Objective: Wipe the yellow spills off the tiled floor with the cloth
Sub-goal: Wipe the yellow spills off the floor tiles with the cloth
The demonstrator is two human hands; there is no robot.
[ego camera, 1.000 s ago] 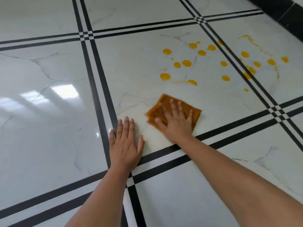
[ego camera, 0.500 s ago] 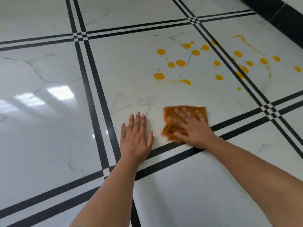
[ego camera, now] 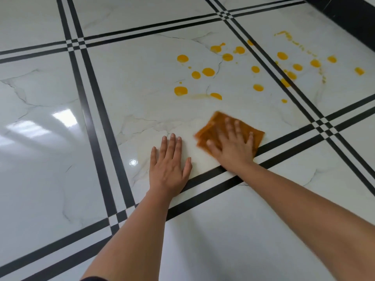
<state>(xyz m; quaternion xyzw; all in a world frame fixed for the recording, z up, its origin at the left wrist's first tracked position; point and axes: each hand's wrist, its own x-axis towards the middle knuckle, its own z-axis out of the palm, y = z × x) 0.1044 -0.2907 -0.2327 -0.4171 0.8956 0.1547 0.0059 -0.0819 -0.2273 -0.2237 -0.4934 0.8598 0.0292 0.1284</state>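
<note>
A folded orange-brown cloth (ego camera: 215,124) lies flat on the white marble tile (ego camera: 142,88), just short of the black border stripes. My right hand (ego camera: 233,147) presses on it with straight, spread fingers. My left hand (ego camera: 169,165) rests flat on the bare tile beside it, fingers together, touching no cloth. Several round yellow spills (ego camera: 208,72) dot the tile beyond the cloth, the nearest one (ego camera: 216,96) with a faint smear beside it. More yellow spills (ego camera: 297,67) lie on the neighbouring tile to the right, past the stripes.
Double black stripes (ego camera: 97,118) frame each glossy tile. A dark skirting or wall base (ego camera: 345,13) runs along the top right. A bright light reflection (ego camera: 65,116) shines on the left tile.
My right hand has swept the cloth from left to right and back toward the spills, turning it. My left hand stays planted on the tile. The view has shifted slightly.
</note>
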